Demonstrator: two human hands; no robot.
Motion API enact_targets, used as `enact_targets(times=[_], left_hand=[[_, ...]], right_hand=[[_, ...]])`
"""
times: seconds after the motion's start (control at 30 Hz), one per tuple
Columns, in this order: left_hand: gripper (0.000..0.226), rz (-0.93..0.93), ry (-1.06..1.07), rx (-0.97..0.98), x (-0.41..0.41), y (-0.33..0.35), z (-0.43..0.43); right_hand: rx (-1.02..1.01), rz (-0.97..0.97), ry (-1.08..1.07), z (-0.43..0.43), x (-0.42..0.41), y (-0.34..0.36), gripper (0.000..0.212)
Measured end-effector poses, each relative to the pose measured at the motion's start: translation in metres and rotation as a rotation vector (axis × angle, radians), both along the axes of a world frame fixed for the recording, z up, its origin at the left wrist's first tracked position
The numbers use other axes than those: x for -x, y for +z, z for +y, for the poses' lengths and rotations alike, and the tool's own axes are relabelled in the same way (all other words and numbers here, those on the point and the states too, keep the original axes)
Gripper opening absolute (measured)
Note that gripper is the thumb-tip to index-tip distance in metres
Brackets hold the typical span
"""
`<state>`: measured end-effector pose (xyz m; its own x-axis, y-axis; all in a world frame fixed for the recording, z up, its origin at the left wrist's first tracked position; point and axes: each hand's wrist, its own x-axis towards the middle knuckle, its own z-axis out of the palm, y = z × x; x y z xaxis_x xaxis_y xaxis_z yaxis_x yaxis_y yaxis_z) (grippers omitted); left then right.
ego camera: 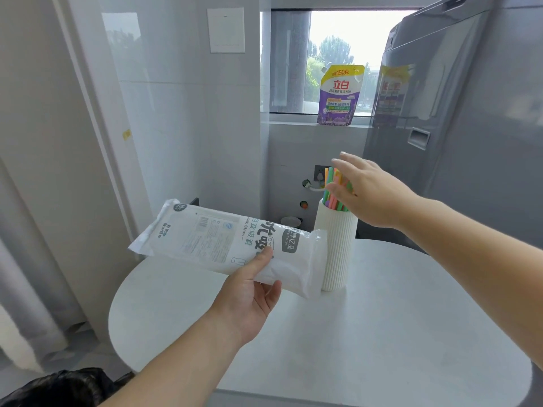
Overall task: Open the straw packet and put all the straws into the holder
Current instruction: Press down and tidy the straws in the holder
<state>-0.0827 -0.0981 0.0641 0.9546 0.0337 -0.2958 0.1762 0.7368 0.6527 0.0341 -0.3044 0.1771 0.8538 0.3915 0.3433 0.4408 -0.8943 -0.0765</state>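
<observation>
— While the left hand (pixel 249 292) grips the packet (pixel 232 245) above the table (pixel 382 333), where's the holder (pixel 335 248)?

— Near the table's far edge, straws (pixel 333 189) inside, packet end overlapping it. The right hand (pixel 370 192), fingers spread, covers them, possibly touching.

— Behind?

— A detergent pouch (pixel 339 95) on the windowsill.

Left hand (pixel 249 292) grips the packet (pixel 223 242); right hand (pixel 367 192) spreads over straws (pixel 333 192) in holder (pixel 338 245).

One straw packet (pixel 232 245) at 9 o'clock of one ribbed holder (pixel 338 248); one straw bundle (pixel 333 190), number uncountable; one detergent pouch (pixel 340 95) at 12; two hands.
</observation>
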Motion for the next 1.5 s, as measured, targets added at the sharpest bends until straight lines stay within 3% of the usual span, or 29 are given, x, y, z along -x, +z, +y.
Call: enact_targets(times=[0.13, 0.23, 0.3, 0.37, 0.5, 0.6, 0.7, 0.9, 1.17, 1.37, 1.5], left_hand=[[0.022, 0.027, -0.027, -0.072, -0.003, -0.002, 0.000], [0.018, 0.031, -0.038, -0.115, -0.003, -0.002, 0.002], [0.024, 0.010, -0.063, -0.138, 0.001, 0.001, 0.003], [0.032, -0.035, -0.110, -0.163, 0.008, 0.004, 0.005], [0.044, -0.105, -0.217, -0.259, 0.032, 0.001, 0.014], [0.053, -0.089, -0.251, -0.315, 0.061, -0.010, 0.032], [0.059, -0.043, -0.174, -0.341, 0.097, -0.019, 0.057], [0.041, 0.084, 0.026, -0.207, 0.179, -0.049, 0.113], [0.038, 0.375, 0.242, -0.168, 0.234, -0.112, 0.160], [0.036, 0.556, 0.304, -0.191, 0.240, -0.140, 0.182], [0.046, 0.620, 0.225, -0.204, 0.240, -0.155, 0.187]], right_hand=[[-0.209, -0.181, 0.066, -0.006, 0.006, 0.005, 0.057], [-0.430, -0.411, 0.095, -0.006, 0.028, 0.002, 0.037], [-0.580, -0.406, 0.089, -0.004, 0.053, -0.010, 0.028], [-0.653, -0.137, 0.024, 0.001, 0.080, -0.030, 0.025], [-0.932, 0.642, -0.042, 0.020, 0.126, -0.064, 0.030], [-1.128, 1.011, 0.034, 0.039, 0.154, -0.080, 0.031], [-1.115, 1.129, 0.117, 0.064, 0.179, -0.096, 0.031], [-0.976, 1.266, 0.186, 0.131, 0.214, -0.119, 0.033], [-0.858, 1.491, 0.074, 0.220, 0.242, -0.187, 0.039], [-0.825, 1.484, -0.058, 0.265, 0.236, -0.232, 0.043], [-0.869, 1.463, -0.077, 0.284, 0.231, -0.253, 0.041]])
